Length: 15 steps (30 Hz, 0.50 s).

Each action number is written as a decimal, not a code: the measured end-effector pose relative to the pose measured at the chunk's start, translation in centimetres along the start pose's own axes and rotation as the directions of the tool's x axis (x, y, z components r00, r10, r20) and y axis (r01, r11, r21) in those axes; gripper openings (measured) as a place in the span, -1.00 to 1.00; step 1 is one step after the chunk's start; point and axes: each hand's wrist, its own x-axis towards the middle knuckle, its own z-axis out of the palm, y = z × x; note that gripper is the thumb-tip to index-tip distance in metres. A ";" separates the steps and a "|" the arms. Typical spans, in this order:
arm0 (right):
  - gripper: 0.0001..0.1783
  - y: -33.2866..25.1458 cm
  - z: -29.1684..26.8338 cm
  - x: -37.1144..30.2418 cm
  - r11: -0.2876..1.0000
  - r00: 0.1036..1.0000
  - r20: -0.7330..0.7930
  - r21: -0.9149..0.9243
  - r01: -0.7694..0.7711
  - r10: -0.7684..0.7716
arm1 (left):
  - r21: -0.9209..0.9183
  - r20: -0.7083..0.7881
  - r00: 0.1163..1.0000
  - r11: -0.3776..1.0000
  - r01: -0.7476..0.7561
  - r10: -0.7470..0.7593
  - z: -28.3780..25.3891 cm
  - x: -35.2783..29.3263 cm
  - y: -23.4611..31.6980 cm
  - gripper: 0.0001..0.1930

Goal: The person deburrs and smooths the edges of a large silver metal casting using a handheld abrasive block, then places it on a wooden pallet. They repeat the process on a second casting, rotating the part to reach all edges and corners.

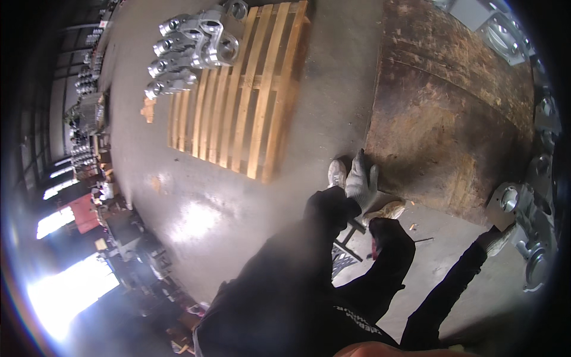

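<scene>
My left hand [359, 183], in a pale glove, hangs above my shoes beside the edge of a brown, worn board [440, 119]. Its fingers are stretched out and apart, with nothing in them. To the right, my right arm reaches out in a black sleeve. My gloved right hand [495, 240] is against the lower side of a silvery metal casting [523, 208] with round bores. Its fingers are mostly hidden by the casting and the dim rim of the picture, so their grip does not show.
A wooden pallet [238, 119] lies on the grey floor to the left, with several silvery metal castings [202, 41] at its far end. More castings [502, 35] line the board's right side. A dark metal frame [348, 247] is near my legs.
</scene>
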 end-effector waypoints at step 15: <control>-0.48 -33.0 -6.4 -13.9 0.443 0.911 0.319 0.878 -0.181 -0.260 | -0.684 -0.132 0.990 0.719 -0.127 0.050 3.3 2.0 -4.1 -0.38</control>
